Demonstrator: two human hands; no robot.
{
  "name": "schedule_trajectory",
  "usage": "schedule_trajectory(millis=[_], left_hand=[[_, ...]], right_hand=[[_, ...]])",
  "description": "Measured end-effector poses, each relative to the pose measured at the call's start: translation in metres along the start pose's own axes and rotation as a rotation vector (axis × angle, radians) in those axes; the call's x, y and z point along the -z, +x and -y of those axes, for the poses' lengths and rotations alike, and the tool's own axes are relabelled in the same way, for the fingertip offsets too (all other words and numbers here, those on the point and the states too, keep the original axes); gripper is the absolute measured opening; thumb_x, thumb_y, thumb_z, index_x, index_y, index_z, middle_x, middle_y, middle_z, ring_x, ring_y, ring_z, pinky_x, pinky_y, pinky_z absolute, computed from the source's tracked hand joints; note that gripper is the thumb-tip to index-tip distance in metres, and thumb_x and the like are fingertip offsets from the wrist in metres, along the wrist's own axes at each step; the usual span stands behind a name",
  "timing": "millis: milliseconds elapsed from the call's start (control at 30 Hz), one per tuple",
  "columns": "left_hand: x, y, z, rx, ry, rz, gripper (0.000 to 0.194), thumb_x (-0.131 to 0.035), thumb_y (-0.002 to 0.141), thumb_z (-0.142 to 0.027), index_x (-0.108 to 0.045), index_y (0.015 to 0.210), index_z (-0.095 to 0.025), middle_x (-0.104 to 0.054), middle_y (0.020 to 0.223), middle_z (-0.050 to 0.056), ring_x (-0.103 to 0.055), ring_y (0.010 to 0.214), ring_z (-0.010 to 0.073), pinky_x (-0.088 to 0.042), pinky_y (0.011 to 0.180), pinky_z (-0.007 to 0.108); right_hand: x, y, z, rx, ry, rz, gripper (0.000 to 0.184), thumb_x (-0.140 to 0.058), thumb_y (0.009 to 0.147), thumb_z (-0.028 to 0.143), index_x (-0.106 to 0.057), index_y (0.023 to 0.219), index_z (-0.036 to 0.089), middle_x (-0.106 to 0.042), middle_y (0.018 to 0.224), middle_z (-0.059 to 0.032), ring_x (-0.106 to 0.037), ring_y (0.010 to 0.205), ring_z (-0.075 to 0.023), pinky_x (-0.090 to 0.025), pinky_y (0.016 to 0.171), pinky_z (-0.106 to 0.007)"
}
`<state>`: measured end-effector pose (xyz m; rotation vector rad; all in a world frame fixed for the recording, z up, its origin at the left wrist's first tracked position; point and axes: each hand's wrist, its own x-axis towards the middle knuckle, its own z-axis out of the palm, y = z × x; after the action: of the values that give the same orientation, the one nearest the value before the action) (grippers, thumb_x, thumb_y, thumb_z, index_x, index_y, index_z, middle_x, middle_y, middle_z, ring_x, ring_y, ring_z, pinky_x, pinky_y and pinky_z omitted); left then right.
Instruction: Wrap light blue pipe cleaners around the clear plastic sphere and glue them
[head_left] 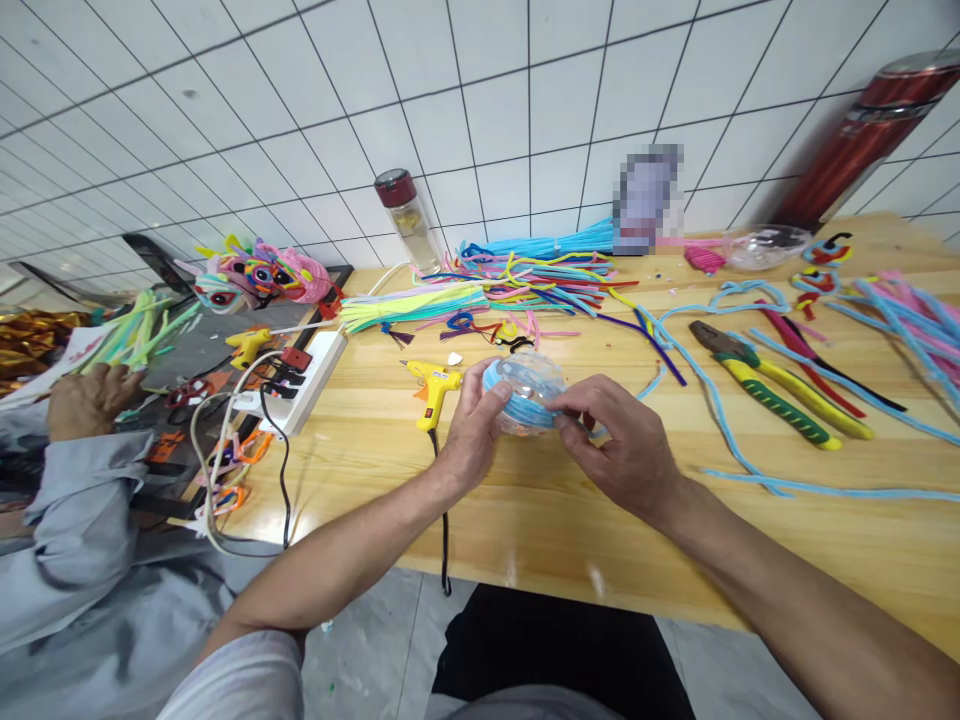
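Note:
A clear plastic ball point(536, 382), its lower part wrapped in light blue pipe cleaner, is held above the table in front of me. My left hand point(478, 415) grips its left side, the thumb lying over the blue windings. At the ball's right side, my right hand point(619, 440) pinches the blue pipe cleaner point(551, 408) between thumb and fingers. Just left of the ball, a yellow hot glue gun point(433, 392) rests on the wood with its cord hanging over the front edge.
Bundles of coloured pipe cleaners point(480, 300) lie behind the ball. Pliers point(780, 385) and loose blue strands point(712, 390) are to the right. A power strip point(304, 385), a glass bottle point(409, 220) and a red thermos point(862, 140) stand around. At left, a co-worker's hand point(94, 400) touches pale strips.

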<state>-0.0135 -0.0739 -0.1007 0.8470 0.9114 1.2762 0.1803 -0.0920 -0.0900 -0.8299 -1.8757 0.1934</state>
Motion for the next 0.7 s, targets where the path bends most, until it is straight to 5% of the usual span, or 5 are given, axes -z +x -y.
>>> schedule_trajectory(millis=[233,700], left_hand=[[-0.001,-0.003,0.001,-0.028,0.051,-0.013,0.063,-0.090,0.078,-0.059,-0.062,0.124,-0.027,-0.072,0.119,0.004,-0.072,0.110,0.0246,-0.058,0.095,0.039],[-0.002,-0.005,0.002,-0.065,0.055,-0.011,0.069,-0.094,0.076,-0.060,-0.059,0.125,-0.027,-0.069,0.116,0.003,-0.068,0.110,0.0224,-0.056,0.100,0.038]], right_hand=[[0.001,-0.008,0.000,0.089,-0.153,0.016,0.047,-0.060,0.098,0.004,-0.075,0.131,0.034,-0.074,0.111,-0.0059,-0.072,0.088,-0.0179,-0.062,0.071,-0.029],[-0.007,-0.010,0.000,0.178,-0.307,-0.013,0.040,-0.053,0.104,0.005,-0.076,0.127,0.029,-0.075,0.108,-0.0078,-0.072,0.092,-0.0193,-0.065,0.076,-0.031]])
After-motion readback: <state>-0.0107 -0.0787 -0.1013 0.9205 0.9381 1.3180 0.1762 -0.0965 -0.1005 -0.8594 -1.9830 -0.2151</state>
